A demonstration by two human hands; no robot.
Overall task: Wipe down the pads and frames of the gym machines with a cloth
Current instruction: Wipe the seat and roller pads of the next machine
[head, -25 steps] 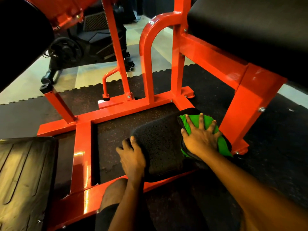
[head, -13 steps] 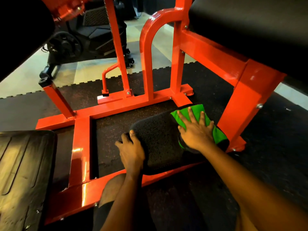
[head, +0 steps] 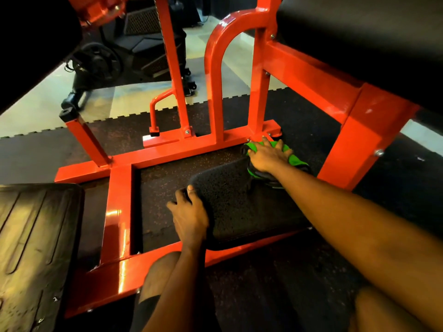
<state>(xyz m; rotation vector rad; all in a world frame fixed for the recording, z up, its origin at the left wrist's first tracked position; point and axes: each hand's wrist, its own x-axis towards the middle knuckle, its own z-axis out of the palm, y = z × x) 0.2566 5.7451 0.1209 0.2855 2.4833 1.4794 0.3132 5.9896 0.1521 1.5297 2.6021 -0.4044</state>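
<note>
Moved: my R hand [head: 268, 154] w/ green cloth [head: 296, 160] slid to far corner of pad [head: 239, 202], fingers spread flat, tips touching red frame [head: 182, 152], I think. L hand [head: 189, 216] grips pad's left edge.

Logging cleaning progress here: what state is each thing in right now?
green cloth, bunched, pressed down at the base of the frame's far post
right hand, fingers spread, pressing on the cloth
left hand, gripping the pad's left edge
black pad, lying across the frame's near bar
red frame, glossy
</note>
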